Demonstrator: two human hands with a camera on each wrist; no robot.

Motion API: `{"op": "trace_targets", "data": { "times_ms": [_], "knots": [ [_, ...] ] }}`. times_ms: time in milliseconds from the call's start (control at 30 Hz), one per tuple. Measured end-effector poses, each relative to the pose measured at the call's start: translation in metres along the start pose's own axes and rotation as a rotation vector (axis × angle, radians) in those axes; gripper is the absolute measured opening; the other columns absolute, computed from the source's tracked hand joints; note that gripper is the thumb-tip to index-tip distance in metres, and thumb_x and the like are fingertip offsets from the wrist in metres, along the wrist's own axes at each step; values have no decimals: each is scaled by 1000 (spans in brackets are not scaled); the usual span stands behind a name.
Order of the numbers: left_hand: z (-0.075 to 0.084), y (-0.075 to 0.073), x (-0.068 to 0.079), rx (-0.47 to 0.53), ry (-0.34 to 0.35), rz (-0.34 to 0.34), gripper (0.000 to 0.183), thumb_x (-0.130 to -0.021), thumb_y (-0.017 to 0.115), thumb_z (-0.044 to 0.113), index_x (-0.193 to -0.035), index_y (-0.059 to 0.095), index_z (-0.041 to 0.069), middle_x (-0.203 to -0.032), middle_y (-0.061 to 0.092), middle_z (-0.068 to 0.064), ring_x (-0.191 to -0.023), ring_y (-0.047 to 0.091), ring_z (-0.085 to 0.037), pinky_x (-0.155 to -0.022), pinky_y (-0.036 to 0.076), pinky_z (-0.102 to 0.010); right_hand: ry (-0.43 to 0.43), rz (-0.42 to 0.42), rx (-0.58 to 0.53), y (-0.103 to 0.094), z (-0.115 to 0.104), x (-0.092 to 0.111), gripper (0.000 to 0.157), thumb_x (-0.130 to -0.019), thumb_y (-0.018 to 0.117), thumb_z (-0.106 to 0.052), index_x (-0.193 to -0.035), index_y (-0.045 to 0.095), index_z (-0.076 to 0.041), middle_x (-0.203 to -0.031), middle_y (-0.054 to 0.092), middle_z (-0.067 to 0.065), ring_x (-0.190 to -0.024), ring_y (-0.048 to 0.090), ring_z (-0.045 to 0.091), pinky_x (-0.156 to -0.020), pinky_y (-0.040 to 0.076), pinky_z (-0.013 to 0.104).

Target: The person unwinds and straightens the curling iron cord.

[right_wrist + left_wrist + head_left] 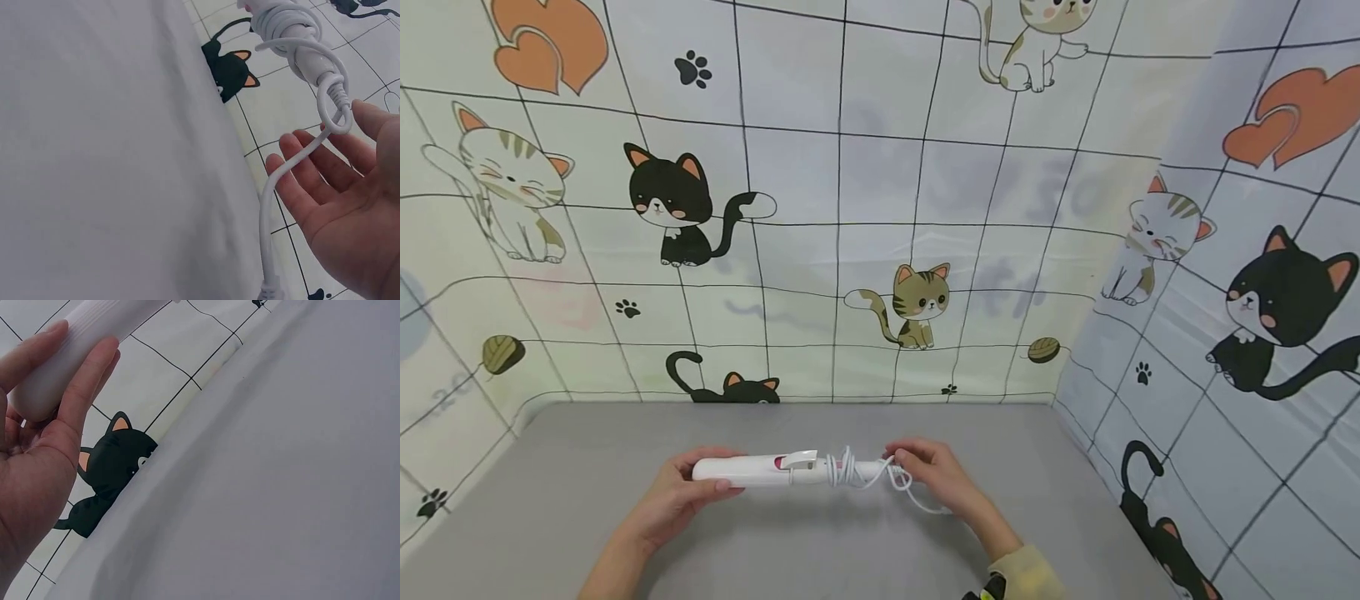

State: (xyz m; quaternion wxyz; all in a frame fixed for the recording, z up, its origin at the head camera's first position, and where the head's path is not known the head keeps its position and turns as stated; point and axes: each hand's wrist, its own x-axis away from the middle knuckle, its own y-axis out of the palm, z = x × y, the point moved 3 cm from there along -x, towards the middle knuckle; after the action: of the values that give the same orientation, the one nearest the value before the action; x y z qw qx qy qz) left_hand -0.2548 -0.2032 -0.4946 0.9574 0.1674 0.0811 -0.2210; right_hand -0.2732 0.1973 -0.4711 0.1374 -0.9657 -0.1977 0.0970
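Note:
A white curling iron (760,472) lies level above the grey tabletop, its own cord (848,471) wound several times around the narrower right part. A small lever (799,459) stands up near its middle. My left hand (681,492) grips the thick rounded left end, thumb on the near side and fingers on the far side. At the other end is my right hand (936,475), its fingers (306,169) loosely extended beside a cord loop. From that loop, the free length of cord (265,231) hangs past the fingers, and a ribbed cord sleeve (338,95) shows at the iron's tip.
The grey tabletop (820,550) spreads beneath both hands. Behind it and at the sides hang white grid curtains (790,183) printed with cats, hearts and paw marks. A yellow sleeve (1033,575) covers the right forearm.

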Motion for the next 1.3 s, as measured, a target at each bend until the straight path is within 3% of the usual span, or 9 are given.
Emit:
{"op": "trace_targets", "data": {
  "times_ms": [200,300,433,633,833,1133,1300],
  "knots": [
    [1,1,0,10,8,-5,43,-91,57,-19,-126,70,1,-126,69,-7,-111,65,-21,-99,57,-48,36,-11,-71,2,2,0,34,-107,56,-13,-125,63,14,-112,72,20,-92,70,16,-79,64,28],
    [1,1,0,6,10,-7,43,-91,57,-20,-126,70,1,-126,70,-7,-111,66,-20,-99,57,-48,60,42,-29,-2,3,2,31,-104,61,-12,-121,66,13,-106,73,14,-83,66,14,-68,59,22],
    [1,0,0,-5,6,-12,42,-91,58,-19,-126,69,0,-126,69,-8,-110,65,-20,-99,57,-48,77,109,32,-8,4,7,25,-101,66,-12,-115,72,7,-98,73,11,-72,57,15,-59,49,22],
    [1,-1,1,-1,16,-22,43,-91,58,-19,-126,70,1,-127,70,-7,-111,66,-21,-99,57,-48,78,125,94,-17,5,16,20,-99,69,-14,-110,75,1,-90,68,10,-66,51,11,-56,44,20],
    [0,-3,2,-10,5,-10,42,-90,59,-19,-126,70,2,-127,69,-6,-111,65,-20,-98,58,-47,31,102,148,-25,3,26,15,-97,71,-11,-104,76,1,-92,70,4,-76,54,9,-63,48,20],
    [-1,-3,-1,-9,29,-8,43,-89,58,-21,-126,70,0,-127,69,-7,-111,65,-20,-98,58,-48,-6,97,263,-36,1,37,11,-95,75,-15,-98,79,-6,-88,72,-1,-69,54,7,-58,48,19],
    [0,-2,-1,38,55,-25,46,-91,53,-23,-125,70,2,-127,70,-6,-111,65,-20,-97,58,-48,-36,123,317,-41,2,44,8,-93,77,-14,-96,80,-7,-88,72,-2,-70,55,7,-58,50,20]
  ]
}}
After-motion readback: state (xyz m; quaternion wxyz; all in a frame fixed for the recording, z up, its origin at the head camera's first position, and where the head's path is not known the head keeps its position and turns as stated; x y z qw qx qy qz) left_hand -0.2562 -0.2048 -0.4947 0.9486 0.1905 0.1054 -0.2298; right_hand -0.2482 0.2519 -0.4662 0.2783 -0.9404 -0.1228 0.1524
